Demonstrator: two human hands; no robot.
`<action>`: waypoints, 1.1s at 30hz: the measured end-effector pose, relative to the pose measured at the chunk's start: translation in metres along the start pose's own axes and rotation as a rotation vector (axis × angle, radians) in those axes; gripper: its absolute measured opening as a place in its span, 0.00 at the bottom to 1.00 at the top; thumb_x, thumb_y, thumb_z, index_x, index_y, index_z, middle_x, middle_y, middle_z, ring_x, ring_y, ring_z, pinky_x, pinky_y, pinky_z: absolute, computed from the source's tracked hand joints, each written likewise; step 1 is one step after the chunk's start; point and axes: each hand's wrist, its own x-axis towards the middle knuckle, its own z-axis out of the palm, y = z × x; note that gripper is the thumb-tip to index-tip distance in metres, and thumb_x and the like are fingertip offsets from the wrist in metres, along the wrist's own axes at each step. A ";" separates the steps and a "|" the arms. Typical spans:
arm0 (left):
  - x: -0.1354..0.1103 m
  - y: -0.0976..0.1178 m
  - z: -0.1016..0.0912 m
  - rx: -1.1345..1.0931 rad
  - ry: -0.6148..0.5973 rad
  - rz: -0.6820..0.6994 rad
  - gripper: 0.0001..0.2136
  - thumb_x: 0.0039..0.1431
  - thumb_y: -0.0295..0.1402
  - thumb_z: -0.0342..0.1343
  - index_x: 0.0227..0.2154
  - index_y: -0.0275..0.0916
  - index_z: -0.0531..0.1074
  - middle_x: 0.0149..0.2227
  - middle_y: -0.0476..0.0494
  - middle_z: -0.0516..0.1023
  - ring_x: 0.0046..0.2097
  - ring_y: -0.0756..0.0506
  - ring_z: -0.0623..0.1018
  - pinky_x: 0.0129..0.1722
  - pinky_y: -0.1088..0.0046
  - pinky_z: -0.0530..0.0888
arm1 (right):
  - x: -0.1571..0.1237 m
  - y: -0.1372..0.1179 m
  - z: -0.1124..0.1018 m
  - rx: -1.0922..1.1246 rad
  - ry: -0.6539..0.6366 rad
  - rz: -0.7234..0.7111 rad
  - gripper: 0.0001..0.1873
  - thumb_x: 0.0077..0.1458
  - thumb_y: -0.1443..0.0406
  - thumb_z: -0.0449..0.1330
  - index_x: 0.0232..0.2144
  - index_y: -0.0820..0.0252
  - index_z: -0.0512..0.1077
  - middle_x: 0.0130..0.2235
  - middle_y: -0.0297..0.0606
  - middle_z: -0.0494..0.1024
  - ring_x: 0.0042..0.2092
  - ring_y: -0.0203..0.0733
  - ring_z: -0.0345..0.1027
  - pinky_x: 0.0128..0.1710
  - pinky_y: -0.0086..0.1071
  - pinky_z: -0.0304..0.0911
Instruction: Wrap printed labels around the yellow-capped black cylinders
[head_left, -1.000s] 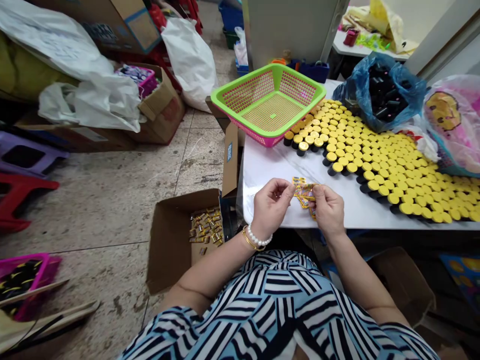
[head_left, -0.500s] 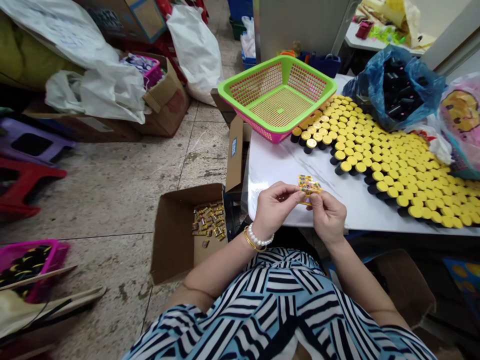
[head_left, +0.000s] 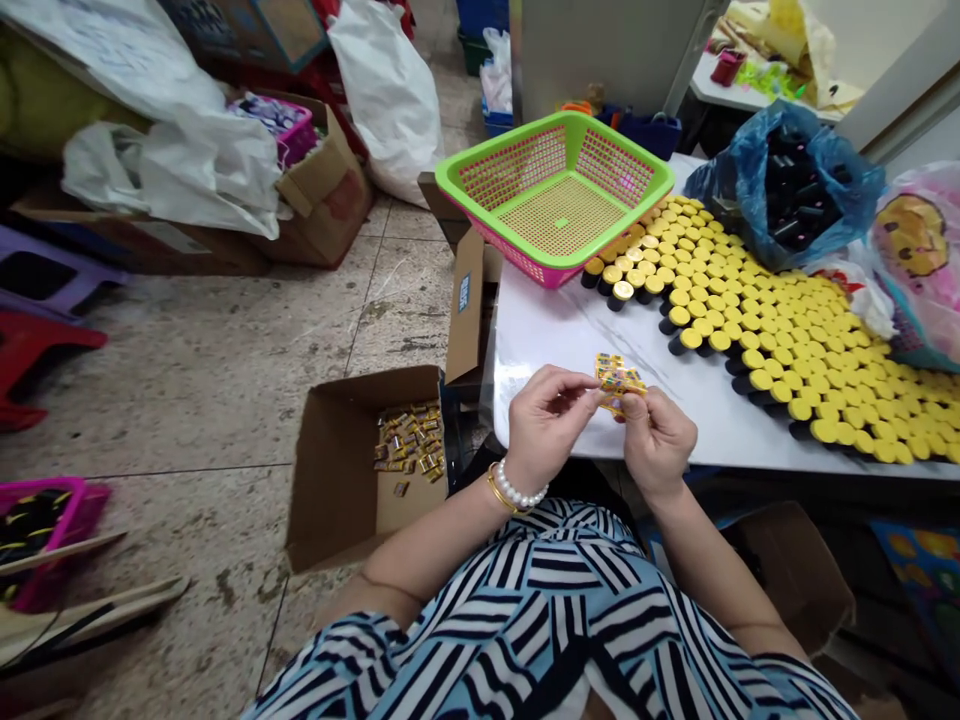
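Head view: your left hand point(head_left: 547, 425) and right hand point(head_left: 656, 437), fingers curled and nearly closed, pinch a strip of yellow printed sachets point(head_left: 619, 378) above the white tabletop point(head_left: 559, 335); a slackened pinch could drop it among the yellow-capped black bottles point(head_left: 780, 360)

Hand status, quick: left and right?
Left hand: closed, pinching the yellow printed packets.
Right hand: closed, pinching the same packets.

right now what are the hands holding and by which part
The left hand and right hand pinch a small yellow printed packet strip by its lower edge.
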 end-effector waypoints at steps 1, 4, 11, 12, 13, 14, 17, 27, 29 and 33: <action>-0.001 0.001 0.000 0.008 0.001 0.013 0.06 0.62 0.37 0.67 0.36 0.41 0.82 0.35 0.44 0.79 0.36 0.48 0.77 0.32 0.73 0.74 | -0.001 0.000 0.001 -0.009 -0.004 0.000 0.20 0.70 0.54 0.56 0.26 0.54 0.71 0.26 0.35 0.74 0.29 0.39 0.67 0.32 0.35 0.65; -0.005 0.002 -0.001 0.030 0.050 0.056 0.06 0.61 0.36 0.68 0.38 0.41 0.83 0.36 0.43 0.80 0.36 0.48 0.77 0.33 0.72 0.73 | -0.002 0.000 0.004 -0.020 0.003 -0.012 0.20 0.70 0.55 0.56 0.26 0.55 0.71 0.26 0.35 0.73 0.29 0.39 0.67 0.32 0.35 0.63; 0.001 -0.004 -0.006 -0.065 0.048 -0.063 0.09 0.59 0.37 0.69 0.37 0.37 0.82 0.36 0.44 0.79 0.36 0.50 0.77 0.34 0.75 0.74 | -0.002 0.007 0.007 0.026 0.035 -0.095 0.16 0.67 0.60 0.60 0.27 0.56 0.73 0.26 0.33 0.73 0.29 0.37 0.66 0.32 0.34 0.63; 0.001 -0.005 -0.005 -0.081 0.051 -0.073 0.09 0.59 0.37 0.69 0.36 0.36 0.81 0.36 0.44 0.79 0.36 0.50 0.77 0.34 0.76 0.74 | -0.002 0.007 0.008 0.033 0.024 -0.116 0.15 0.67 0.61 0.61 0.27 0.57 0.73 0.26 0.33 0.73 0.29 0.37 0.67 0.33 0.34 0.63; 0.001 -0.004 -0.005 -0.090 0.048 -0.071 0.09 0.58 0.37 0.70 0.34 0.36 0.81 0.35 0.44 0.78 0.35 0.50 0.76 0.34 0.76 0.74 | -0.002 0.006 0.008 0.035 0.008 -0.135 0.14 0.67 0.62 0.61 0.27 0.57 0.74 0.27 0.33 0.74 0.30 0.38 0.68 0.33 0.34 0.64; -0.001 -0.004 -0.004 -0.097 0.039 -0.060 0.10 0.58 0.37 0.70 0.33 0.36 0.81 0.34 0.44 0.78 0.35 0.50 0.76 0.34 0.76 0.74 | -0.003 0.004 0.008 0.026 -0.009 -0.149 0.13 0.66 0.63 0.61 0.28 0.57 0.75 0.28 0.34 0.75 0.30 0.38 0.69 0.34 0.34 0.64; -0.008 -0.004 -0.001 -0.139 0.019 -0.027 0.11 0.55 0.39 0.71 0.31 0.35 0.81 0.32 0.43 0.79 0.33 0.51 0.76 0.33 0.77 0.73 | -0.009 0.002 0.005 -0.069 -0.005 -0.174 0.10 0.66 0.64 0.61 0.31 0.57 0.78 0.30 0.35 0.78 0.32 0.39 0.72 0.36 0.34 0.65; 0.001 -0.023 -0.010 -0.462 -0.248 -0.347 0.13 0.52 0.35 0.71 0.37 0.31 0.85 0.38 0.39 0.85 0.37 0.47 0.80 0.42 0.71 0.76 | -0.008 0.030 -0.008 -0.223 -0.190 -0.306 0.17 0.70 0.58 0.54 0.32 0.58 0.76 0.31 0.39 0.78 0.33 0.43 0.73 0.36 0.36 0.67; 0.008 -0.018 -0.019 -0.454 -0.256 -0.434 0.11 0.50 0.35 0.72 0.32 0.32 0.84 0.35 0.40 0.85 0.34 0.50 0.78 0.38 0.74 0.75 | 0.005 0.033 -0.017 -0.222 -0.233 -0.308 0.20 0.72 0.56 0.51 0.33 0.57 0.77 0.32 0.40 0.79 0.35 0.43 0.74 0.39 0.38 0.68; 0.040 -0.023 -0.023 -0.442 -0.216 -0.647 0.13 0.51 0.39 0.72 0.31 0.33 0.82 0.25 0.46 0.78 0.22 0.56 0.66 0.20 0.80 0.56 | 0.053 0.061 -0.055 -0.630 0.167 -0.262 0.15 0.68 0.57 0.57 0.34 0.57 0.78 0.33 0.41 0.80 0.37 0.46 0.72 0.44 0.41 0.66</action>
